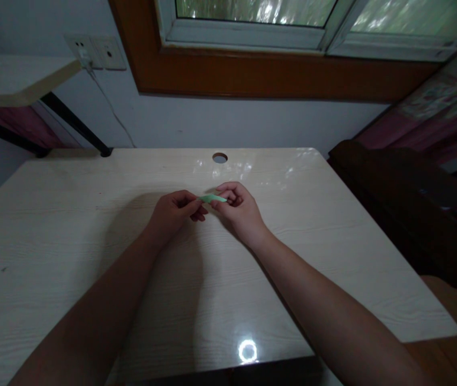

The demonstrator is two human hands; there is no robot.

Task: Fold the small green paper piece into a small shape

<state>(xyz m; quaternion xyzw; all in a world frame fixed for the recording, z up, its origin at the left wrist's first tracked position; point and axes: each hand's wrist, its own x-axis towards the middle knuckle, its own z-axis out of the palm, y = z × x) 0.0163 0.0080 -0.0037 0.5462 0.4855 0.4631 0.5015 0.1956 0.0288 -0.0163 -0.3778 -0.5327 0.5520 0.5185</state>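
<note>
Between my two hands is a small, light green folded piece that looks like paper (212,198), held just over the pale wood-grain desk (292,257). My left hand (178,210) pinches its left end between thumb and forefinger, the other fingers curled below. On the other side, my right hand (238,203) grips the right part, thumb at the near side and fingers behind. The piece is narrow and slightly bent; its exact folds are too small to make out.
A round cable hole (220,158) lies near the desk's back edge. At the left, a raised shelf (23,80) stands on black legs (77,124). A white cord (110,104) hangs from the wall socket (95,52). Dark wooden furniture (405,203) stands right of the desk.
</note>
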